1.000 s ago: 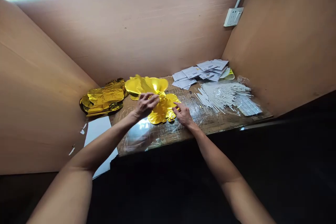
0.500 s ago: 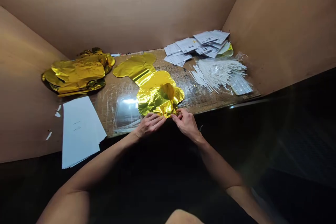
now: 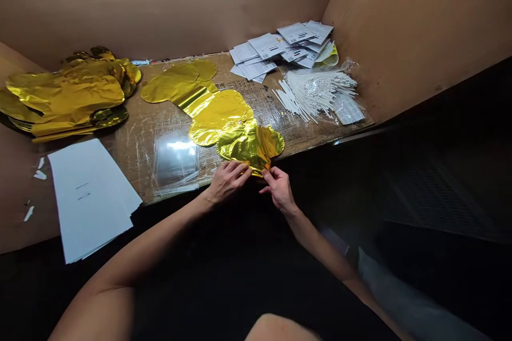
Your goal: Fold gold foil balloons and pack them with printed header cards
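A flat gold foil balloon lies across the middle of the desk, with its near lobe folded over at the desk's front edge. Both hands meet at that fold. The left hand has its fingers narrowed onto the crumpled rim, and the right hand pinches the same rim between thumb and forefinger, just beside the left.

Just left of the balloon, a pile of clear plastic sleeves catches the light. Farther left of the balloon lies a stack of white sheets; the top sheet bears two short dark marks, too small to read. Well to the balloon's left, at the back, sits a heap of gold foil. Behind and to the right of the balloon are scattered printed slips with dark blocks that look like barcodes, their text illegible. To the right of the balloon lies a bundle of white sticks in clear wrapping.
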Tool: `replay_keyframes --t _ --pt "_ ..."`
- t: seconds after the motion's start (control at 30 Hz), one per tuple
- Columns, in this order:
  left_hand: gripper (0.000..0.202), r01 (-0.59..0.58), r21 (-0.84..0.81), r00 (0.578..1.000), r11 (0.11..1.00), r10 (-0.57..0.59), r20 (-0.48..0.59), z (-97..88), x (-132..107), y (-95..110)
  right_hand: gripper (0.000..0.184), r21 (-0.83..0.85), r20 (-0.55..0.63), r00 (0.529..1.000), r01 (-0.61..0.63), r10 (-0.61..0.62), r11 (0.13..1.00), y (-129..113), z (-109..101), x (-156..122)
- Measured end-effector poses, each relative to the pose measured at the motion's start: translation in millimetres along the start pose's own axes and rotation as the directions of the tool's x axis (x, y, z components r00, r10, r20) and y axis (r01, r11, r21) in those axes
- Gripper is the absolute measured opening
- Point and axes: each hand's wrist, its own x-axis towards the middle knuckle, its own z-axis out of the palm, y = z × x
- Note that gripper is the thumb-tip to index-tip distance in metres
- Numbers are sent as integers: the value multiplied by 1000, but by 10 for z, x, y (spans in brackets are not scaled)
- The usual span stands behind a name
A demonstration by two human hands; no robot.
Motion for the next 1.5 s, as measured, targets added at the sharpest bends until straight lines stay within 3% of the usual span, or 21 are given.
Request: replay_keyframes --t 0.2,0.27,0.33,0.37,0.43,0.5,0.57,0.67,0.73,0.8,0.83,0.93,0.97,1.03,1.13,1.2,1.27,1.33,1.4,1.43,1.5 --pt "35 94 -136 996 986 -92 24 151 112 60 39 23 -26 999 26 -25 999 -42 -26 -5" --pt "37 98 -186 995 978 -95 21 157 133 51 35 -84 -74 994 74 -80 994 -54 -61 -29" --pt "38 102 -210 995 972 -101 15 142 145 46 29 -330 -154 954 196 -258 923 -90 -119 -59" --pt "37 109 -209 994 972 -108 16 129 146 48 30 -492 -128 915 276 -382 826 -121 -152 -71" --pt "35 105 -199 994 974 -102 26 104 138 60 41 -749 131 832 439 -538 497 -198 -214 -78" --pt "33 81 -197 996 977 -74 44 85 135 58 39 -791 459 760 585 -459 177 -283 -249 -43" --pt "33 80 -212 995 974 -66 72 72 171 9 23 -758 592 722 650 -359 55 -369 -245 48" --pt "31 267 -250 959 931 -232 162 50 359 -184 27 -803 507 775 584 -377 119 -527 -165 290" --pt "27 443 -271 887 855 -372 274 22 548 -351 34 -868 392 841 472 -372 153 -656 -66 495" --pt "24 549 -244 825 799 -474 307 -11 714 -477 34 -930 300 891 352 -340 103 -781 48 693" --pt "22 550 -224 829 805 -493 265 -25 765 -509 33 -950 275 907 308 -319 58 -834 101 773" --pt "34 324 -186 945 928 -309 102 -32 736 -461 32 -959 280 927 279 -248 -41 -934 191 888" --pt "41 211 -180 976 961 -195 99 -21 672 -408 33 -954 299 928 295 -220 -51 -948 191 876" --pt "45 52 -160 989 986 -28 149 14 498 -274 33 -942 337 925 332 -175 -55 -958 147 777" --pt "42 34 -111 986 993 -15 165 53 256 -94 29 -893 450 868 443 -212 -82 -968 18 533" --pt "42 67 -156 987 986 -43 154 46 184 -66 28 -771 636 745 625 -203 -121 -990 -60 417" --pt "36 137 -259 981 956 -95 168 9 212 -155 20 -631 776 622 767 -107 -120 -1031 -88 440" --pt "30 288 -361 944 887 -201 261 -55 326 -345 11 -617 787 617 785 -25 -62 -1101 -41 643" --pt "34 488 -393 862 779 -359 358 -133 476 -553 22 -694 720 694 720 12 26 -1204 74 984" --pt "32 573 -385 817 724 -464 344 -174 541 -626 25 -730 683 729 679 41 79 -1264 145 1172" --pt "25 676 -415 717 609 -673 180 -244 608 -642 31 -812 582 804 566 122 143 -1373 282 1493"
